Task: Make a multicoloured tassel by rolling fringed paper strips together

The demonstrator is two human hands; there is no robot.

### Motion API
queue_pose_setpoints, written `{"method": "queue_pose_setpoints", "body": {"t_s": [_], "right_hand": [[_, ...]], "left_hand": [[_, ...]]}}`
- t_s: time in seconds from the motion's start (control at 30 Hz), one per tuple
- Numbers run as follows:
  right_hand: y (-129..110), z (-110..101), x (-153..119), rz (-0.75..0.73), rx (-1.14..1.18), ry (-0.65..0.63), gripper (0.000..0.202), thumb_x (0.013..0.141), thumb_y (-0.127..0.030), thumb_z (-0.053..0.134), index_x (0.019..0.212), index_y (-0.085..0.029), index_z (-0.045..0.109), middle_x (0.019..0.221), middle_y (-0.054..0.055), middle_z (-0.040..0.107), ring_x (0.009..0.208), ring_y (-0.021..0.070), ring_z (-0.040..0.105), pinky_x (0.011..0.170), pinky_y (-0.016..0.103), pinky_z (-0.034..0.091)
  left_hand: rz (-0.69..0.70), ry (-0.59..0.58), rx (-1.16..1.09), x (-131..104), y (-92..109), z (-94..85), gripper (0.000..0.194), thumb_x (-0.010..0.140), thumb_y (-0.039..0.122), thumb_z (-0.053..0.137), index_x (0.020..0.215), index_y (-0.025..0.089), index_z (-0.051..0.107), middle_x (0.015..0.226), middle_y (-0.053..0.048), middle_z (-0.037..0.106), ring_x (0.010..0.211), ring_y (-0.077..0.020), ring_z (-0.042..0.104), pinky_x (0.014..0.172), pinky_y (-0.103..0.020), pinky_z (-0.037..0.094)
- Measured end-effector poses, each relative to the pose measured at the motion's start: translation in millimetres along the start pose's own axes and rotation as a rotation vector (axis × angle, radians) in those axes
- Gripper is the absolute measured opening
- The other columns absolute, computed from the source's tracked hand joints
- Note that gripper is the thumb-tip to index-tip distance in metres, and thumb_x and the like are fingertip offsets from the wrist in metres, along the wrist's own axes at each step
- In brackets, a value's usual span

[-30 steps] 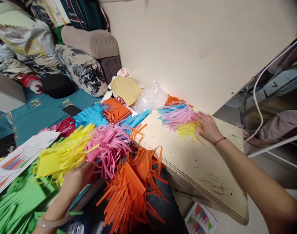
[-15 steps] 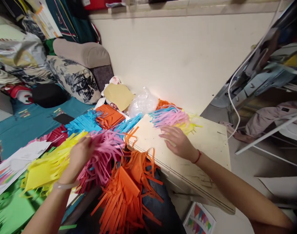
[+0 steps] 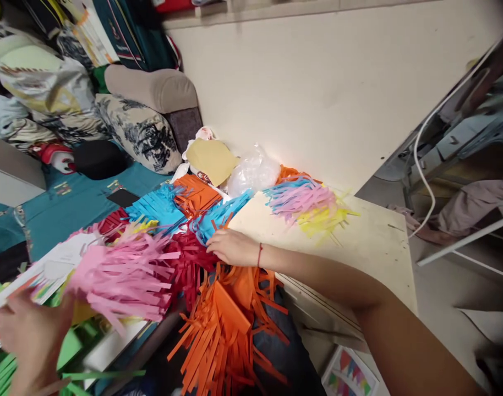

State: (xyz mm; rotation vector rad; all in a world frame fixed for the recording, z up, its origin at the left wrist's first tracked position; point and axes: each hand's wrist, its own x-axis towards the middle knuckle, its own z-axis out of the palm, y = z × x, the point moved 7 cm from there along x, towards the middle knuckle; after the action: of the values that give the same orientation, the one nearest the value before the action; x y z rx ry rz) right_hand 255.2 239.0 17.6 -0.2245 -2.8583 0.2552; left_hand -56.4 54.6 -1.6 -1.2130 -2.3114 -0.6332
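Note:
At the lower left, my left hand (image 3: 34, 330) is blurred, with thumb and fingers spread. Its thumb is close to the solid edge of a pink fringed paper (image 3: 130, 272), which lies over yellow and green fringes. My right hand (image 3: 237, 248) reaches across to the upper strips of an orange fringed paper (image 3: 218, 330) draped on my lap. Its fingers are bent together there, and a few orange strips poke out above them; the fingertips are partly hidden. Dark red fringed paper (image 3: 189, 269) lies just left of that hand.
On the wooden board (image 3: 375, 242) lies a blue, pink and yellow fringe bundle (image 3: 307, 203). Blue fringes (image 3: 156, 206), another orange one (image 3: 197, 192) and a clear plastic bag (image 3: 253, 168) sit behind. A printed sheet (image 3: 348, 371) is below the board.
The pink fringed paper has shifted left over the yellow one, and my left hand has moved left with its fingers spread. My right hand has come from the board to the orange strips.

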Motion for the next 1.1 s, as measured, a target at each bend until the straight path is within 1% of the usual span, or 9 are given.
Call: {"method": "queue_pose_setpoints", "body": {"t_s": [0.07, 0.17, 0.23, 0.3, 0.37, 0.53, 0.7, 0.83, 1.1], "right_hand": [[-7, 20, 25, -0.012, -0.026, -0.077, 0.021, 0.087, -0.010, 0.051, 0.099, -0.012, 0.069, 0.105, 0.008, 0.070, 0.100, 0.0192, 0.058, 0.092, 0.031, 0.045], [-28, 56, 57, -0.065, -0.067, -0.199, 0.022, 0.091, -0.011, 0.047, 0.093, -0.011, 0.069, 0.098, 0.009, 0.071, 0.095, 0.0191, 0.061, 0.083, 0.030, 0.047], [-47, 82, 70, -0.097, -0.083, -0.299, 0.025, 0.092, -0.013, 0.044, 0.089, -0.013, 0.069, 0.094, 0.008, 0.072, 0.088, 0.0198, 0.064, 0.070, 0.030, 0.048], [-68, 104, 75, -0.132, -0.081, -0.371, 0.024, 0.092, -0.015, 0.046, 0.086, -0.016, 0.069, 0.090, 0.006, 0.073, 0.081, 0.0200, 0.065, 0.057, 0.029, 0.046], [-90, 120, 74, -0.191, -0.070, -0.386, 0.023, 0.092, -0.017, 0.048, 0.083, -0.019, 0.069, 0.088, 0.004, 0.073, 0.079, 0.0193, 0.065, 0.053, 0.027, 0.043], [-122, 149, 71, -0.323, -0.083, -0.251, 0.027, 0.094, -0.015, 0.044, 0.082, -0.018, 0.068, 0.102, 0.006, 0.070, 0.097, 0.0189, 0.060, 0.064, 0.028, 0.043], [-114, 164, 80, -0.300, -0.188, -0.043, 0.036, 0.098, -0.013, 0.029, 0.098, -0.015, 0.065, 0.110, 0.008, 0.066, 0.101, 0.0209, 0.054, 0.079, 0.034, 0.040], [-106, 166, 88, -0.258, -0.169, -0.087, 0.034, 0.098, -0.013, 0.032, 0.094, -0.014, 0.066, 0.105, 0.009, 0.065, 0.099, 0.0209, 0.053, 0.073, 0.033, 0.038], [-67, 121, 89, -0.167, -0.209, -0.082, 0.019, 0.092, -0.025, 0.052, 0.103, -0.013, 0.061, 0.115, 0.012, 0.059, 0.104, 0.0223, 0.051, 0.079, 0.034, 0.041]], "left_hand": [[0.008, 0.088, -0.017, 0, 44, -1.1, 0.057, 0.079, 0.035, 0.048, 0.131, 0.014, 0.042, 0.122, -0.022, 0.053, 0.112, -0.0405, 0.051, 0.080, -0.055, 0.047], [0.471, -0.240, -0.270, -18, 130, 38.4, 0.027, 0.083, 0.029, 0.043, 0.103, 0.020, 0.060, 0.094, -0.009, 0.067, 0.087, -0.0239, 0.064, 0.075, -0.034, 0.051], [0.682, -0.394, -0.245, -33, 151, 63.0, 0.024, 0.083, 0.027, 0.043, 0.093, 0.020, 0.063, 0.089, -0.009, 0.070, 0.083, -0.0228, 0.065, 0.075, -0.033, 0.050], [0.743, -0.425, -0.131, -36, 136, 80.6, 0.026, 0.082, 0.029, 0.045, 0.096, 0.019, 0.065, 0.098, -0.012, 0.070, 0.092, -0.0271, 0.065, 0.082, -0.040, 0.048], [0.696, -0.423, -0.067, -25, 101, 90.0, 0.031, 0.083, 0.033, 0.045, 0.103, 0.019, 0.065, 0.108, -0.014, 0.069, 0.098, -0.0289, 0.064, 0.087, -0.043, 0.047], [0.574, -0.534, -0.202, -2, 41, 91.9, 0.034, 0.083, 0.029, 0.044, 0.109, 0.017, 0.061, 0.113, -0.013, 0.067, 0.107, -0.0248, 0.062, 0.094, -0.035, 0.047], [0.434, -0.579, -0.320, 3, 38, 90.8, 0.032, 0.079, 0.031, 0.046, 0.105, 0.019, 0.060, 0.113, -0.010, 0.066, 0.107, -0.0233, 0.062, 0.092, -0.032, 0.049], [0.324, -0.596, -0.402, 7, 25, 99.5, 0.035, 0.075, 0.035, 0.046, 0.103, 0.018, 0.060, 0.116, -0.012, 0.065, 0.106, -0.0249, 0.063, 0.091, -0.034, 0.050], [0.288, -0.664, -0.437, 15, 18, 105.3, 0.042, 0.067, 0.037, 0.047, 0.100, 0.016, 0.061, 0.115, -0.016, 0.064, 0.109, -0.0275, 0.061, 0.097, -0.038, 0.047]]}}
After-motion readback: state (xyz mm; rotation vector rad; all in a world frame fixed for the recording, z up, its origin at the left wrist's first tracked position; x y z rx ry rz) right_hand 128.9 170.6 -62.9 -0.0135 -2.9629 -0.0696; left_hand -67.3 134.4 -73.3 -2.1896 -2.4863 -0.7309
